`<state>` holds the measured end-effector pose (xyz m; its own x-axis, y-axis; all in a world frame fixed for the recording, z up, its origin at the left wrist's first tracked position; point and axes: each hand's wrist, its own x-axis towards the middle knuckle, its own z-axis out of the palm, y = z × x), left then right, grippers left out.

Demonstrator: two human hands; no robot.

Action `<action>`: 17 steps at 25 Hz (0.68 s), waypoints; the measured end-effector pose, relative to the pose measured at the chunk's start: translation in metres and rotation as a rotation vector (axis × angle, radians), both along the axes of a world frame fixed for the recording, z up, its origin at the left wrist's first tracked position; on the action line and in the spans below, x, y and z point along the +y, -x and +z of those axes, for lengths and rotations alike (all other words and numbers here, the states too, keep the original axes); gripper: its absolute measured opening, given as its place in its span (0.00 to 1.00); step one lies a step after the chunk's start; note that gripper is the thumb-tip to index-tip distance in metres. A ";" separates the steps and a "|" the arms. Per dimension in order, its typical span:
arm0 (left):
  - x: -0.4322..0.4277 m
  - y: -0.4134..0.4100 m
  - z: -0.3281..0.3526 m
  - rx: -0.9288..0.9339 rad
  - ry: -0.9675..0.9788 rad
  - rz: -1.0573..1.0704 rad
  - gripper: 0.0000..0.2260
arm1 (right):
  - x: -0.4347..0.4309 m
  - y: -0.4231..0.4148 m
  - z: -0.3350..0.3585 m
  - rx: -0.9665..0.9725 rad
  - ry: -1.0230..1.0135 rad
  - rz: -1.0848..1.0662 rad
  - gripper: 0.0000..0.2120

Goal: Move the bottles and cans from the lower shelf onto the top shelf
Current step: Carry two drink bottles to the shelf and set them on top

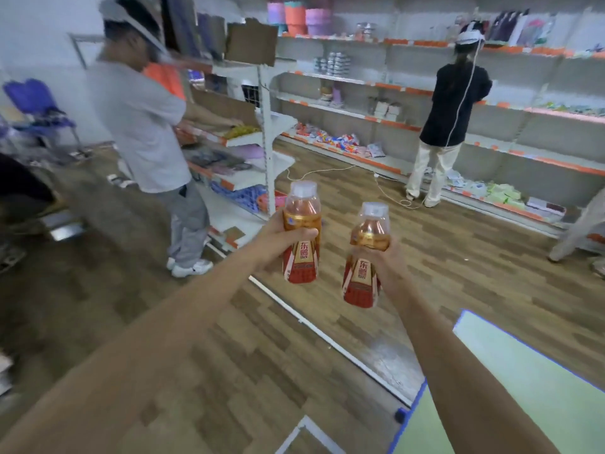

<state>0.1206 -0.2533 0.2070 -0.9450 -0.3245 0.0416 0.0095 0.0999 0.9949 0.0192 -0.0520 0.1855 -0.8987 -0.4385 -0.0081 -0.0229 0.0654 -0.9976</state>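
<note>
My left hand point(278, 239) grips a small drink bottle point(302, 209) with a red and gold label and a clear cap, held upright in mid-air. My right hand point(388, 260) grips a second bottle of the same kind point(371, 229), tilted slightly, a little lower and to the right. Both arms reach forward over the wooden floor. The lower and top shelves that the bottles belong to are not in view.
A person in a grey shirt point(140, 126) stands at a shelf unit point(265, 132) to the left. Another person in black point(456, 103) faces the wall shelving point(376, 83) at the back. A white cable point(389, 191) lies on the floor. A green mat point(510, 381) lies at lower right.
</note>
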 end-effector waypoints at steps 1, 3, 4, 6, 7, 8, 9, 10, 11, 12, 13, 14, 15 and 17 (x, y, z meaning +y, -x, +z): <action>-0.014 -0.014 0.004 0.010 0.005 0.055 0.13 | -0.018 -0.004 0.001 0.020 0.013 0.034 0.16; -0.045 -0.047 0.009 0.008 0.003 0.160 0.13 | -0.059 -0.017 0.003 0.036 0.035 0.107 0.14; -0.061 -0.066 0.010 0.008 0.004 0.202 0.15 | -0.078 -0.026 0.004 0.036 0.040 0.141 0.14; -0.092 -0.106 0.011 0.013 -0.009 0.316 0.15 | -0.115 -0.048 0.007 0.027 0.038 0.217 0.15; -0.107 -0.126 0.012 0.018 -0.004 0.371 0.14 | -0.133 -0.059 0.007 0.037 0.029 0.259 0.16; -0.117 -0.143 0.015 0.025 0.000 0.409 0.13 | -0.148 -0.070 0.008 0.043 0.024 0.293 0.17; -0.127 -0.159 0.019 0.035 0.002 0.446 0.13 | -0.163 -0.080 0.009 0.041 0.032 0.339 0.16; -0.140 -0.178 0.021 0.040 0.002 0.500 0.13 | -0.179 -0.092 0.010 0.036 0.041 0.390 0.14; -0.153 -0.196 0.023 0.049 -0.007 0.549 0.14 | -0.196 -0.103 0.011 0.044 0.043 0.435 0.13; -0.165 -0.214 0.026 0.059 -0.010 0.591 0.19 | -0.212 -0.115 0.014 0.055 0.044 0.459 0.13; -0.177 -0.232 0.029 0.058 -0.002 0.635 0.25 | -0.229 -0.126 0.017 0.064 0.038 0.483 0.14; -0.188 -0.249 0.034 0.066 0.010 0.665 0.29 | -0.246 -0.138 0.020 0.066 0.035 0.510 0.17; -0.199 -0.264 0.037 0.082 0.026 0.672 0.29 | -0.264 -0.148 0.022 0.068 0.031 0.539 0.19; -0.217 -0.286 0.041 0.093 0.066 0.680 0.24 | -0.294 -0.165 0.028 0.066 0.030 0.593 0.25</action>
